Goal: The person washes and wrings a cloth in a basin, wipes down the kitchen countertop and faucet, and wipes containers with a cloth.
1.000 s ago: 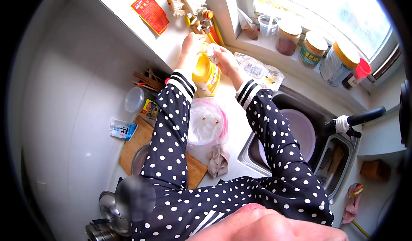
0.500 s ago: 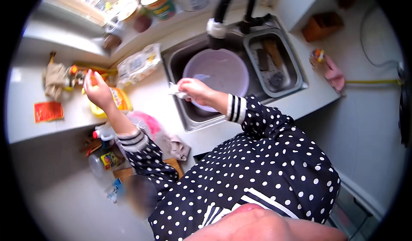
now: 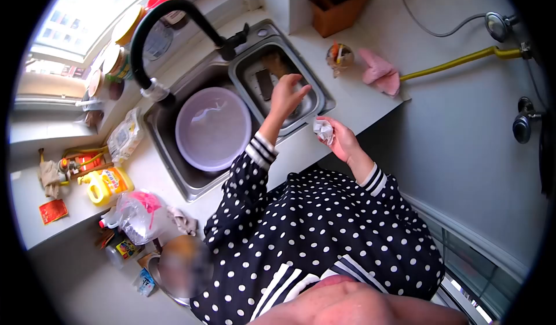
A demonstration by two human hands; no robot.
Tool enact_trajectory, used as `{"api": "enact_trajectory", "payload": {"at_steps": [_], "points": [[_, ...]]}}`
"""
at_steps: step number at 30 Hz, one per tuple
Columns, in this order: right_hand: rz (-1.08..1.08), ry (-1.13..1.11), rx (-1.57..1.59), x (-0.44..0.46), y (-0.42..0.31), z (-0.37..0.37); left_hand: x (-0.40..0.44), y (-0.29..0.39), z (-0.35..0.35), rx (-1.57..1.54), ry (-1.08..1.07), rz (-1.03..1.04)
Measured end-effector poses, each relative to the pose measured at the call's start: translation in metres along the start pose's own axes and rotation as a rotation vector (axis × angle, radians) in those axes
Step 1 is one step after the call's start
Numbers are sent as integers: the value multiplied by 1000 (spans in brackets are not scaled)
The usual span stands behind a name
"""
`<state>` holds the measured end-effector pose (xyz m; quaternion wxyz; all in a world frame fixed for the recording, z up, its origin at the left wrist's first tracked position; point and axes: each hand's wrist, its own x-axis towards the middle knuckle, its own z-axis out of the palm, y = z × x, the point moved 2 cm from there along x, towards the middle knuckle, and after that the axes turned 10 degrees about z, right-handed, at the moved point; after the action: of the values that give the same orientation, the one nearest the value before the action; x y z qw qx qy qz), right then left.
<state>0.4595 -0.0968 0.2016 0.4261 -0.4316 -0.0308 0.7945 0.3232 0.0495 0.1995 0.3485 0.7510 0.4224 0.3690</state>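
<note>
A crumpled white tissue (image 3: pixel 322 130) is held in my right hand (image 3: pixel 346 144), at the counter's front edge just right of the sink. My left hand (image 3: pixel 284 99) is over the small sink basin (image 3: pixel 315 96), thumb and fingers apart, with nothing visible in it. Under that hand, a dark rectangular block (image 3: pixel 264 84) and a brownish item (image 3: pixel 275 64) lie in the basin, partly hidden. The large basin (image 3: pixel 168 169) beside it contains a round lilac washbasin (image 3: pixel 185 145) with water in it.
A black faucet (image 3: pixel 174 4) arches over the large basin. Left on the counter are a wipes pack (image 3: pixel 125 137) and a yellow bottle (image 3: pixel 107 185). To the right are a brown pot (image 3: pixel 336 12), a pink cloth (image 3: pixel 380 75) and a yellow hose (image 3: pixel 452 64).
My left hand has swung from above the left counter to the small basin. My right hand has moved right, from the lilac washbasin to the counter edge, still holding the tissue. The view has turned.
</note>
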Motion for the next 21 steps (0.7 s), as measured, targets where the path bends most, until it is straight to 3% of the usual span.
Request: {"api": "enact_trajectory", "payload": {"at_steps": [5,8,11,14,17,21], "points": [[-219,99,63,-26,-33,-42,42,20,99,59,3,-142],[-280,174,86,-34,-42,-57,55,2,130,-301,-170,-365],[-313,174,129,-27,-56,-75,54,-11,144,-395,-186,-463],[-387,121,175,-10,-75,-82,41,-13,139,-637,-56,-375],[-590,158,107,14,-90,-74,19,27,102,-774,-10,-418],[-799,211,7,25,-93,-19,-14,64,46,-752,72,-439]]}}
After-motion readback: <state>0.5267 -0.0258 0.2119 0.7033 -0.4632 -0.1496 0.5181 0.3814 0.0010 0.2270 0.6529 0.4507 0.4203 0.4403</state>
